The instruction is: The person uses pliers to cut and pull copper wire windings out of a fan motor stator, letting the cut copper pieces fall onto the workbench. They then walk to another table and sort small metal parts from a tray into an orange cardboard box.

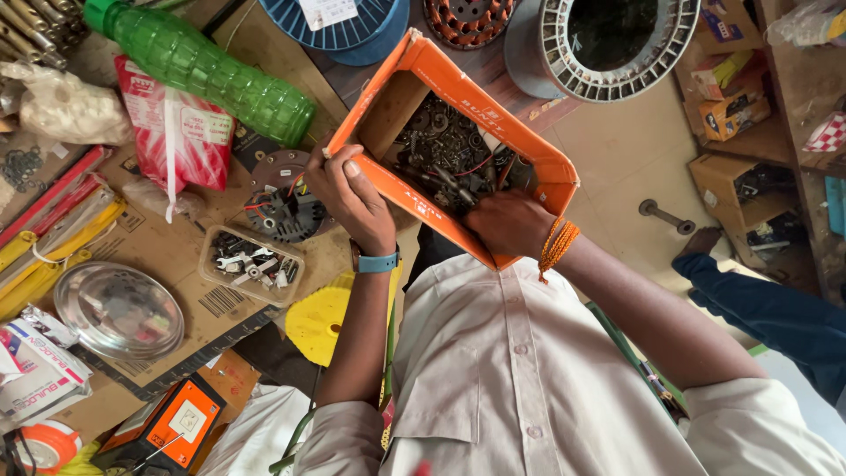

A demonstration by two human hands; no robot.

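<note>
- Cardboard-covered workbench (176, 256) across the left, crowded with parts and packets.
- Orange cardboard box (458, 92) at centre, tilted up off the bench edge, open side facing the camera, filled with dark washers, screws and bits of red wire.
- Large ribbed metal stator ring (546, 53) at far right of centre, just beyond the box; blue spool (352, 26) to its left.
- Green plastic bottle (207, 70) lying on its side, far left, above a red and white packet (172, 132).
- Round steel plate (119, 308) near left, holding small dark pieces.
- Yellow disc (322, 322) near the bench edge, partly behind the left forearm.
- Orange meter (176, 423) at the near left corner.
- Clear plastic tray (251, 264) of screws and white clips, left of the left wrist.
- Small black motor part (282, 207) with wires, between the tray and the box.
- Left hand (352, 198) closed on the box's left wall, thumb over the rim, fingers behind; blue watch (377, 262) on the wrist.
- Right hand (511, 220) at the box's near right rim, fingers reaching down among the hardware; hidden there, so cannot tell whether anything is pinched. Orange thread band (557, 245) around the wrist.
</note>
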